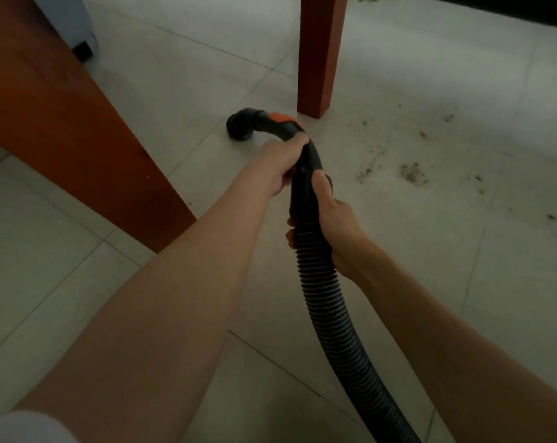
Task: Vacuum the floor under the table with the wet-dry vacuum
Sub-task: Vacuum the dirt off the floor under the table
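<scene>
Debris [411, 172] on tiled floor [430, 282] by table leg [318, 59]

bare forearms [181, 282], white sleeve [30, 426]

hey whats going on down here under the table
A person is vacuuming the tiled floor beneath a wooden table. Both hands grip the black hose: left hand on the curved handle, right hand just behind. The nozzle points down beside a table leg. Scattered dirt lies to the right, not yet picked up.
</scene>
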